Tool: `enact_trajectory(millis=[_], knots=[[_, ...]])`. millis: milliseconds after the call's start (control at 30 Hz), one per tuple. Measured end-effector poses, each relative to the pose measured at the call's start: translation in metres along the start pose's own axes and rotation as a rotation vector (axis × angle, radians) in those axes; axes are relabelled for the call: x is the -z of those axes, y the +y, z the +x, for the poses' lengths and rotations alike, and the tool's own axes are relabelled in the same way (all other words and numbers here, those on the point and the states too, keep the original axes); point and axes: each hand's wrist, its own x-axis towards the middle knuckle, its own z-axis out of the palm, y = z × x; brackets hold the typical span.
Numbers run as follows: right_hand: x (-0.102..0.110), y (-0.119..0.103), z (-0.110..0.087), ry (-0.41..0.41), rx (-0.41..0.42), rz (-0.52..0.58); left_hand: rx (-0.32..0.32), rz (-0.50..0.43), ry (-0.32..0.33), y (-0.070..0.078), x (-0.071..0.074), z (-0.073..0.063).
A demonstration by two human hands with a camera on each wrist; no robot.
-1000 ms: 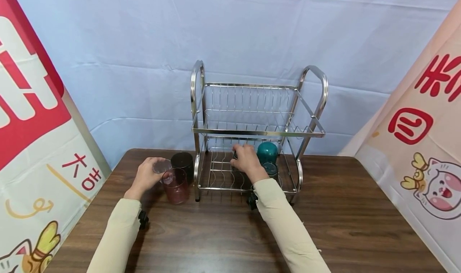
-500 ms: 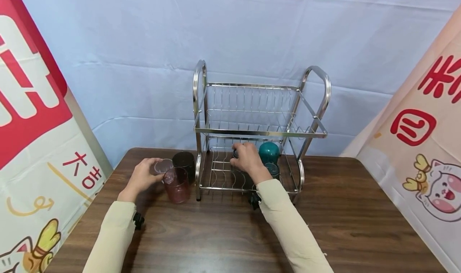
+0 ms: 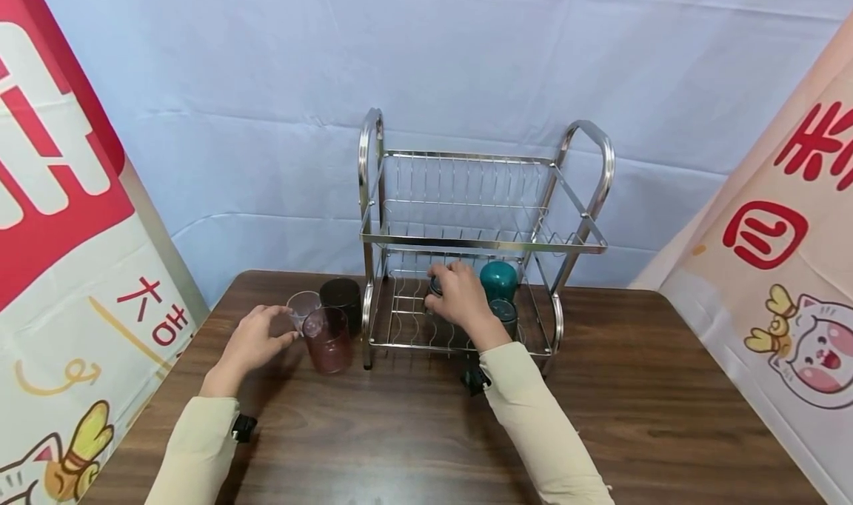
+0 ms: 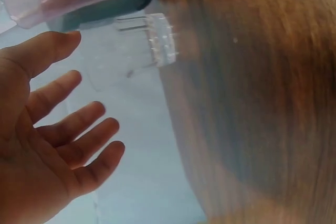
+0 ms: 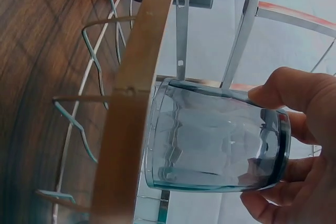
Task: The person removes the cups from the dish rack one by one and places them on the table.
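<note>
In the head view my left hand [image 3: 256, 338] is beside a clear glass [image 3: 303, 303], fingers spread. The left wrist view shows a gap between this hand [image 4: 63, 119] and the clear glass [image 4: 128, 45]. A pink glass [image 3: 328, 342] and a dark cup [image 3: 341, 299] stand close by it. My right hand [image 3: 460, 298] is at the lower tier of the metal rack [image 3: 453, 242]. In the right wrist view its thumb and fingers grip a bluish glass [image 5: 215, 135] near its upper end, behind the rack's front bar [image 5: 128, 103].
A teal cup [image 3: 498, 281] and a dark glass [image 3: 504, 314] sit on the lower tier, right of my right hand. The rack's upper tier [image 3: 466, 186] overhangs them. A pale cloth [image 3: 266, 120] hangs behind the wooden table [image 3: 400, 423].
My left hand has let go of the clear glass and drawn back to the left, its fingers opening. The right hand stays at the bluish glass with little movement.
</note>
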Motion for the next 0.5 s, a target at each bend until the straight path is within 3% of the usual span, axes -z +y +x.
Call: enact_trajectory(millis=[500], knots=[[0.008,-0.007,-0.018,0.011,-0.050,0.019,-0.013,0.036,-0.003,0.030,0.015,-0.018]])
